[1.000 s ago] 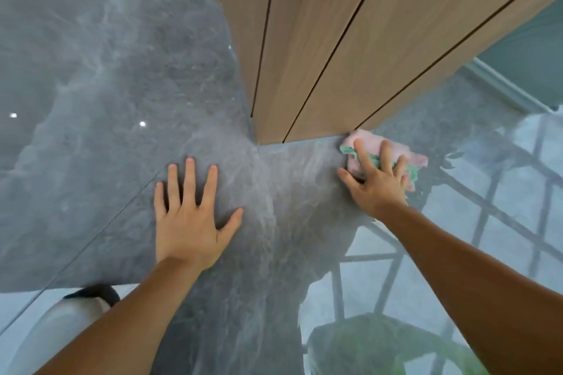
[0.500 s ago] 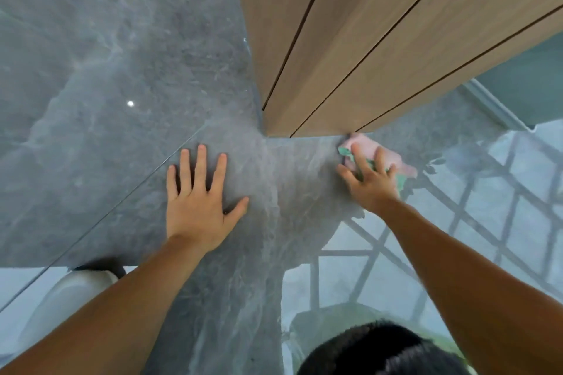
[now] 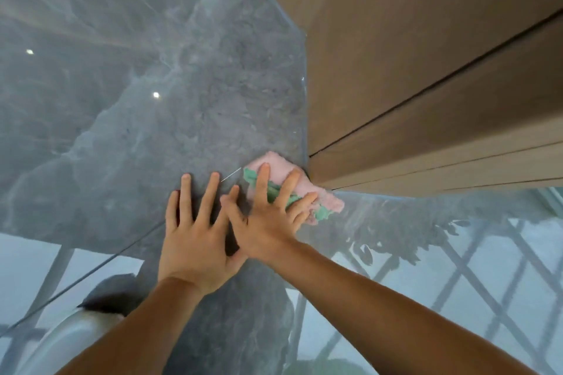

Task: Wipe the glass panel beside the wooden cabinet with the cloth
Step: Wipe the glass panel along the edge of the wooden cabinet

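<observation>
Stage: wiping under way, judged from the cloth being pressed flat on the glass; no sign of the job being finished.
Cloth [image 3: 307, 189]: pink with a green layer, bunched; lies on the glass panel [image 3: 128, 119] just right of frame centre, its 1 o'clock corner touching the bottom edge of the wooden cabinet [image 3: 426, 70].
Right hand [image 3: 268, 222]: fingers spread and flat, palm down on the cloth, pinning it to the pane; not curled round it.
Left hand [image 3: 195, 240]: fingers splayed open, empty, braced flat on bare glass at the cloth's 8 o'clock; thumb tucked under the right hand's thumb side, the two overlapping.
Glass: grey marbled reflections fill the upper left; a lattice shows through at 4 to 5 o'clock; a thin seam runs out toward 8 o'clock.
Done: cannot tell which areas are clean; no clear streak boundary shows.
Left, as a guess: most of the panel toward 10 and 5 o'clock lies away from the cloth and likely needs passes.
Risk: the cabinet corner may snag the cloth.
</observation>
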Tool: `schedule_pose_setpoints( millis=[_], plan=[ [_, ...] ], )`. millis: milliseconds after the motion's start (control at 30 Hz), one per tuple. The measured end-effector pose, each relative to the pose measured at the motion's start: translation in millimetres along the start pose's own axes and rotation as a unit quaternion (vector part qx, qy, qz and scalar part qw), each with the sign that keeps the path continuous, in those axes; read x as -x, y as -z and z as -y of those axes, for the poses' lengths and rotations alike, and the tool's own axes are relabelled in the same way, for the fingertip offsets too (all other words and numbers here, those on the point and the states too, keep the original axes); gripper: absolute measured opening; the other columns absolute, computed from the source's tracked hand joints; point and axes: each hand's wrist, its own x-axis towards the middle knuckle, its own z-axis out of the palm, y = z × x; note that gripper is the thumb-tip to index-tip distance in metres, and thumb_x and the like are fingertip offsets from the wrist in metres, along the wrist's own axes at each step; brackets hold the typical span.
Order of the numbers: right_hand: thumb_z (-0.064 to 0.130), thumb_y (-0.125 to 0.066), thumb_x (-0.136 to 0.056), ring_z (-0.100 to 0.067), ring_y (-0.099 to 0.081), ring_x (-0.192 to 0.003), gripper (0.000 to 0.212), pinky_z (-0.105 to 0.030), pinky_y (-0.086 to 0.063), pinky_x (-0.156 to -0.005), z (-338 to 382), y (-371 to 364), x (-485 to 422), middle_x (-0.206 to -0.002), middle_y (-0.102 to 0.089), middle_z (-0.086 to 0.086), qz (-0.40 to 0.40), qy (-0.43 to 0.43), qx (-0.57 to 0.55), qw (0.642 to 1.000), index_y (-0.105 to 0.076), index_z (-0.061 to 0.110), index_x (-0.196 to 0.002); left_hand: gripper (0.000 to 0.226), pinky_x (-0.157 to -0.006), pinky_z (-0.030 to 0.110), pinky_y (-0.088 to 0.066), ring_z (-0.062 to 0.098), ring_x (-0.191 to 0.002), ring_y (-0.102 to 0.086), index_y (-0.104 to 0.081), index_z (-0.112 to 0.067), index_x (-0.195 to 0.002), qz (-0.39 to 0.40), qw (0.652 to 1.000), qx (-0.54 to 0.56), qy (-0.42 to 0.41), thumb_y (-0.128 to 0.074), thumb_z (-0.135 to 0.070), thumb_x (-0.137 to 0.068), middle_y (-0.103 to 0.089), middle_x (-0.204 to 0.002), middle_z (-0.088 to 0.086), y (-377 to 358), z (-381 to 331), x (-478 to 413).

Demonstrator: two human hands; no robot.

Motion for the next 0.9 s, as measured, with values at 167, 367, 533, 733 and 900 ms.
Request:
schedule_pose_setpoints(
  millis=[167, 367, 533, 733, 900],
  plan=[
    [0.083, -0.029, -0.077, -0.060, 0.039, -0.130, 0.094, -0.069, 0.029, -0.099, 75, 7, -58, -0.155, 0.039, -0.015, -0.069, -0.042, -0.117, 0.990, 0.016, 0.042, -0.149, 0.081, -0.121, 0.063, -0.016, 0.053, -0.152, -0.014, -0.045, -0.020, -0.147, -0.010, 1.000, 0.020, 0.009, -0.046, -0.068, -0.082, -0.041, -0.158, 0.015, -1, -3, -4],
    [0.075, -0.034, -0.079, -0.052, 0.017, -0.144, 0.078, -0.065, 0.011, -0.115, 128, 104, -201, -0.166, 0.008, -0.003, -0.147, 0.087, 0.034, 0.985, -0.010, 0.051, -0.149, 0.082, -0.123, 0.061, -0.011, 0.051, -0.153, -0.012, -0.039, -0.027, -0.154, -0.012, 1.000, 0.023, 0.013, -0.041, -0.070, -0.084, -0.028, -0.167, 0.010, -2, -3, -3],
    [0.079, -0.029, -0.078, -0.046, 0.007, -0.148, 0.076, -0.057, 0.001, -0.121, 92, 118, -202, -0.167, 0.000, -0.002, -0.157, 0.157, 0.086, 0.971, -0.012, 0.054, -0.147, 0.081, -0.125, 0.059, -0.007, 0.052, -0.153, -0.013, -0.039, -0.027, -0.153, -0.017, 0.999, 0.034, 0.013, -0.041, -0.069, -0.084, -0.028, -0.167, 0.011, -3, -1, -2],
    [0.084, -0.026, -0.071, -0.048, 0.004, -0.147, 0.087, -0.056, -0.003, -0.120, 17, 44, -57, -0.166, 0.007, -0.007, -0.080, 0.155, 0.131, 0.976, -0.002, 0.052, -0.148, 0.083, -0.123, 0.062, -0.010, 0.052, -0.153, -0.011, -0.035, -0.027, -0.154, 0.025, 0.999, 0.024, 0.021, -0.038, -0.072, -0.084, -0.025, -0.168, 0.010, 6, -2, -4],
    [0.084, -0.018, -0.072, -0.052, -0.002, -0.144, 0.080, -0.061, -0.003, -0.119, -15, 33, 26, -0.164, 0.010, -0.006, 0.053, 0.084, 0.141, 0.985, -0.003, 0.055, -0.145, 0.089, -0.123, 0.060, -0.005, 0.052, -0.153, -0.007, -0.032, -0.024, -0.155, 0.056, 0.998, 0.016, 0.023, -0.043, -0.068, -0.079, -0.023, -0.168, 0.011, 11, -3, -2]
  ],
)
